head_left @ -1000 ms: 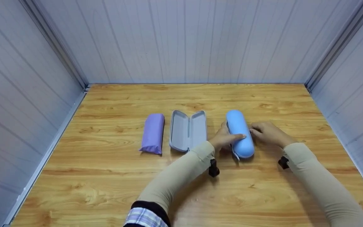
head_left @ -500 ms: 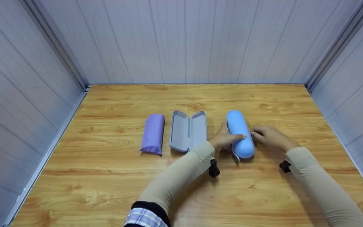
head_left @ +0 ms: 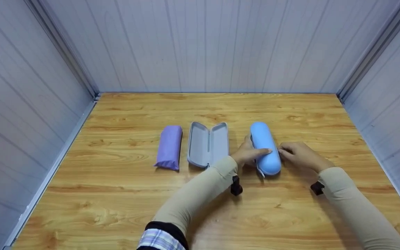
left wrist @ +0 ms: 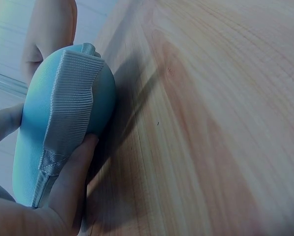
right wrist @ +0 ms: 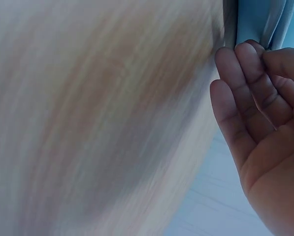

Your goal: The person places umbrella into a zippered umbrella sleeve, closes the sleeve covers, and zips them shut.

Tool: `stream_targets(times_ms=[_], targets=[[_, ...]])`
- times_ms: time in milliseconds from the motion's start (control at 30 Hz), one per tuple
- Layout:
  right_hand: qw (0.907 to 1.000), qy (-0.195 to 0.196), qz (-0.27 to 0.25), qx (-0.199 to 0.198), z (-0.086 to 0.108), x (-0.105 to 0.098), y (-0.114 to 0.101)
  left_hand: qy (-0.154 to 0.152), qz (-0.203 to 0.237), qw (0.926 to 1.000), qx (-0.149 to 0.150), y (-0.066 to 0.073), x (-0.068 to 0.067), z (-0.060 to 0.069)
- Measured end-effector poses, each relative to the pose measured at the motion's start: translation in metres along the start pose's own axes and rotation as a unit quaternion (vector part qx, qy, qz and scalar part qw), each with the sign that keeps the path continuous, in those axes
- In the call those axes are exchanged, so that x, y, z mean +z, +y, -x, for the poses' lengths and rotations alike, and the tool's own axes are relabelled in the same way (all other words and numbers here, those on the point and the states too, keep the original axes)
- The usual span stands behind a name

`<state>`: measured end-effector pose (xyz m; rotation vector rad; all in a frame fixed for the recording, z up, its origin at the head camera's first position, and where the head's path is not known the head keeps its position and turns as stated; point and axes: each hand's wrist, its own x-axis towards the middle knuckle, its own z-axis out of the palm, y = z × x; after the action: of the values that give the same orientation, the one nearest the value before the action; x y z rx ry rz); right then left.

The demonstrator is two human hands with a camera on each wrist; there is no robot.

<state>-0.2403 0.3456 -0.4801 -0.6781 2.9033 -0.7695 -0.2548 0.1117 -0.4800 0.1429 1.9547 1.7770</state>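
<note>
A blue zippered glasses case (head_left: pixel 261 135) lies on the wooden table, right of the middle. My left hand (head_left: pixel 248 153) grips it from the left, thumb over the top. In the left wrist view a grey fabric loop (left wrist: pixel 73 98) hangs at the case's near end, with fingers on both sides of the case. At the case's right side my right hand (head_left: pixel 299 155) pinches the zipper pull between thumb and index finger; those fingers hide the pull itself. In the right wrist view the other fingers (right wrist: pixel 230 105) are bent toward the seam (right wrist: pixel 275 22).
Left of my left hand a grey glasses case (head_left: pixel 197 146) lies spread open on the table (head_left: pixel 116 194), its inside showing. Further left is a purple wrapped packet (head_left: pixel 168 147). Pale panel walls (head_left: pixel 200 45) stand at the back and both sides.
My right hand has slid a little toward me along the blue case's right side. The left hand and the case stay in place.
</note>
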Motion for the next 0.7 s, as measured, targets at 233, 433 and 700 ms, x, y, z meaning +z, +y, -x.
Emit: stream_targets(times_ms=[233, 433, 700], targets=[[0.9999, -0.002, 0.004, -0.015, 0.006, -0.001, -0.003, -0.003, -0.005, 0.9999, -0.010, 0.001, -0.001, 0.000], [0.9999, -0.007, -0.005, -0.010, 0.011, 0.001, -0.003, -0.005, -0.001, 0.9999, -0.012, 0.001, 0.000, 0.001], [0.9997, -0.023, -0.012, -0.004, 0.016, -0.002, -0.007, -0.002, -0.001, 1.0000, -0.002, 0.000, 0.000, 0.000]])
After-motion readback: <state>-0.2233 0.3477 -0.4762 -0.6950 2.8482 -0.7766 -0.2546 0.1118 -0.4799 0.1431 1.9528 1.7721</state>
